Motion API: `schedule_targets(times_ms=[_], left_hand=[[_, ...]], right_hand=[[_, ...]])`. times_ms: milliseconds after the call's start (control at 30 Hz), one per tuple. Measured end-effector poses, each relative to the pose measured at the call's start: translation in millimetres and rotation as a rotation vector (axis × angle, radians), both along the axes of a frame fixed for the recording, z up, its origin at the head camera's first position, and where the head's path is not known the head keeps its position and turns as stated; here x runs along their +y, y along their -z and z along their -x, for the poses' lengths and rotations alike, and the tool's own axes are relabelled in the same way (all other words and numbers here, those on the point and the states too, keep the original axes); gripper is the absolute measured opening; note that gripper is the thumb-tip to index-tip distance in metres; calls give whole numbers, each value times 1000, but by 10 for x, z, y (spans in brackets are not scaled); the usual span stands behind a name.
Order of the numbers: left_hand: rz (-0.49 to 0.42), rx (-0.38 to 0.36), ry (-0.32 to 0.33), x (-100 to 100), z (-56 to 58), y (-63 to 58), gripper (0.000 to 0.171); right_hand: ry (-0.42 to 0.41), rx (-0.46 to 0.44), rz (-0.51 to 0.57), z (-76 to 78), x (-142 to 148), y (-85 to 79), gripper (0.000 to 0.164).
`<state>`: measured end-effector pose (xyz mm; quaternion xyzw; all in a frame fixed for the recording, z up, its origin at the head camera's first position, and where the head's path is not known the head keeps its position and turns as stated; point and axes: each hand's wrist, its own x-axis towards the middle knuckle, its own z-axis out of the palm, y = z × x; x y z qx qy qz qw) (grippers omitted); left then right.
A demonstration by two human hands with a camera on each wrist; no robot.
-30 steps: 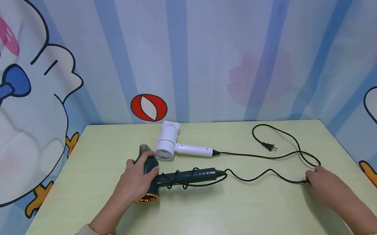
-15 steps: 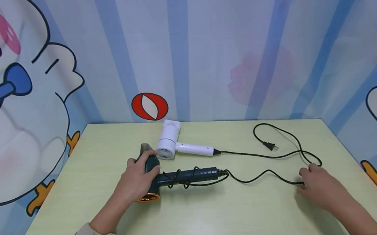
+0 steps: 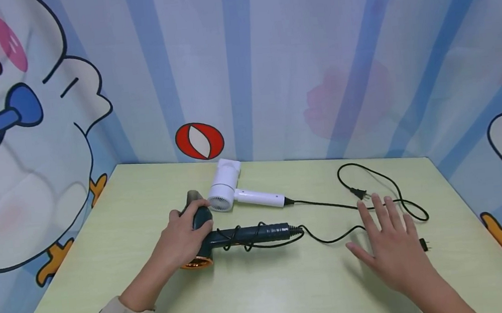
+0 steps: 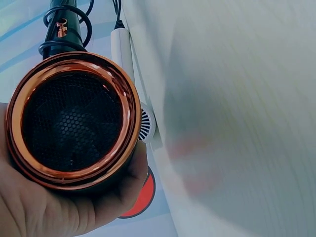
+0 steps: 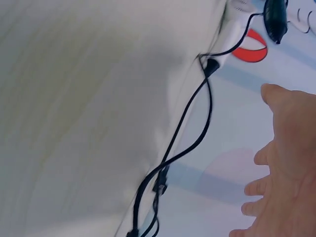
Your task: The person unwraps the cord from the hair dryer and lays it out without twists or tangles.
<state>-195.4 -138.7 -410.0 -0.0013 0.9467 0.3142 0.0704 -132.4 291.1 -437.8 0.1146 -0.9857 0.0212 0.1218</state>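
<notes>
My left hand [image 3: 178, 240] grips the head of a dark green hair dryer [image 3: 272, 232], thumb on one side and fingers on the other. In the left wrist view its copper-rimmed grille [image 4: 74, 123] faces the camera. The dryer's black cord [image 3: 327, 241] is coiled round the handle and then runs right, passing behind my right hand [image 3: 395, 251]. That hand is spread with straight fingers and holds nothing. Just to its right lies the black plug [image 3: 424, 244] of this cord, partly hidden by the hand.
A white hair dryer [image 3: 225, 186] lies behind the dark one, its handle pointing right. Its black cord [image 3: 328, 204] loops at the back right, ending in a plug [image 3: 358, 193]. The pale table [image 3: 291, 293] meets a cartoon-print curtain [image 3: 270, 74] at the back.
My right hand has let go of the cord's plug end, spread its fingers and shifted left, so the plug shows beside it. The left hand and dark hair dryer have stayed in place.
</notes>
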Motion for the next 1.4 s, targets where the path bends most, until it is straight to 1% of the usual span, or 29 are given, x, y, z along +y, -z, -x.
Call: schedule_targets(times_ms=[133, 367, 500, 667, 833, 933, 1033, 1133, 1167, 1200, 1267, 1400], left_hand=[[-1, -1, 0, 3, -2, -8, 44], [-2, 2, 6, 7, -5, -7, 43], [-4, 7, 8, 10, -5, -2, 43], [-14, 0, 7, 22, -10, 5, 43], [-16, 3, 8, 36, -17, 5, 43], [-16, 4, 8, 43, -21, -2, 43], [-16, -1, 7, 51, -26, -10, 44], [-15, -7, 4, 58, -28, -11, 44], [-15, -8, 4, 59, -30, -12, 44], [-16, -8, 4, 60, -31, -11, 44], [-17, -6, 6, 59, -33, -11, 44], [-18, 4, 8, 51, -35, -9, 44]], right_hand=[[-4, 14, -3, -1, -117, -17, 89], [-22, -18, -5, 67, -301, 6, 87], [-57, -25, -8, 141, -404, 26, 85], [-97, -68, -3, 264, -495, 74, 83], [-160, -77, 17, 365, -573, 133, 78], [-205, -79, -13, 423, -635, 160, 69], [-243, -117, -47, 490, -698, 173, 44], [-280, -192, -70, 562, -737, 193, 19], [-287, -216, -68, 580, -746, 200, 13], [-296, -235, -73, 595, -752, 205, 10], [-318, -252, -81, 616, -759, 220, 10], [-332, -245, -105, 638, -779, 234, 7]])
